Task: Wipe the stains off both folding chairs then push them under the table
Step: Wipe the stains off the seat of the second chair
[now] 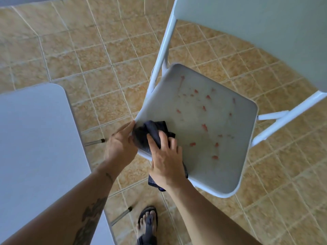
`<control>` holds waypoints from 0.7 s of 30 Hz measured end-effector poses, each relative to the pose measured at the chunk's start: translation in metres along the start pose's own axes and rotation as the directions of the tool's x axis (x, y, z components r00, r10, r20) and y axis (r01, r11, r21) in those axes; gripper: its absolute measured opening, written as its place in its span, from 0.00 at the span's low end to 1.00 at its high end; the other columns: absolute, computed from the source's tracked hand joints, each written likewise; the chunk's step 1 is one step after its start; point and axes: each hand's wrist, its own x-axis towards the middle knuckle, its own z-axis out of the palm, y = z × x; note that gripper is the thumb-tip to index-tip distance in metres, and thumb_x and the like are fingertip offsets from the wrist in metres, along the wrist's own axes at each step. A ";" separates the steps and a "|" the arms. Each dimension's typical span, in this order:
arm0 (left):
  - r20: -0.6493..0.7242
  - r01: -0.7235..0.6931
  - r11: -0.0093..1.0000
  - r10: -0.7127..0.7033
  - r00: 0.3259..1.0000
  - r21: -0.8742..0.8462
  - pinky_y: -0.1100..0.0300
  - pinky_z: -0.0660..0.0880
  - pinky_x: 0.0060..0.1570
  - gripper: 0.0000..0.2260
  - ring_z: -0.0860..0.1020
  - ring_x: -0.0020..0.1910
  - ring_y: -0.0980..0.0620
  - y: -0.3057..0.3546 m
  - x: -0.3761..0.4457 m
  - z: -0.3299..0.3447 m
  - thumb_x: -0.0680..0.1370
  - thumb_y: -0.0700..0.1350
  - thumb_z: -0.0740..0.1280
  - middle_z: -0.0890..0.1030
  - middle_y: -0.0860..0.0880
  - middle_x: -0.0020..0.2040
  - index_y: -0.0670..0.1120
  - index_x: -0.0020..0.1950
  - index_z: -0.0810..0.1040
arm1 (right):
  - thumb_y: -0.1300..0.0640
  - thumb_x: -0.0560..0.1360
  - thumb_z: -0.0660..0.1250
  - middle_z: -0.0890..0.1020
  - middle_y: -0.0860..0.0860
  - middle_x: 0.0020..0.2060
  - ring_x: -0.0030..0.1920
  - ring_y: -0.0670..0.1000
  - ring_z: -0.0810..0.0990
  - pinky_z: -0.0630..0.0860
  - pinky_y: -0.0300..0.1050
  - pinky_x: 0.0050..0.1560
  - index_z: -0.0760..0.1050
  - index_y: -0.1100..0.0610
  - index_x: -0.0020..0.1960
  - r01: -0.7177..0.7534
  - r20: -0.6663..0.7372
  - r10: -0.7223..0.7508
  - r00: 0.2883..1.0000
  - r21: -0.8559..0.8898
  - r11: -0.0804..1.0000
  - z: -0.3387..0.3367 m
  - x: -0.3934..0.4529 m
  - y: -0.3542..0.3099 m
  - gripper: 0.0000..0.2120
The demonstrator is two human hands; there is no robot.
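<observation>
The right hand (165, 161) is pressing a dark cloth (152, 134) flat against the near left corner of the chair seat (200, 124), fingers spread and fairly straight over the fabric. The left hand (120, 145) is resting at the seat's corner edge, fingertips touching the cloth and rim; whether it is gripping anything I cannot tell.

Red stains (204, 127) are lying scattered across the middle and far part of the seat, untouched by the cloth. A wide sweep is likely to smear them into streaks rather than lift them, and a hard push toward the backrest (265, 32) could make the light folding chair (160, 55) slide on the tiled floor (88, 50) if the left hand is not bracing it.

The chair is standing just right of the table (35, 138), its front edge facing the person, its long axis running from near left to far right.
</observation>
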 end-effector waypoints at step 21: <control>-0.044 0.098 0.928 -0.088 0.995 0.359 0.40 0.71 0.62 0.29 0.72 0.61 0.35 0.063 -0.006 0.046 0.69 0.45 0.61 0.69 0.45 0.68 0.43 0.70 0.64 | 0.60 0.64 0.69 0.65 0.52 0.72 0.61 0.60 0.66 0.69 0.58 0.57 0.66 0.47 0.73 -0.358 -0.084 0.363 0.928 0.065 0.931 -0.028 -0.067 0.162 0.38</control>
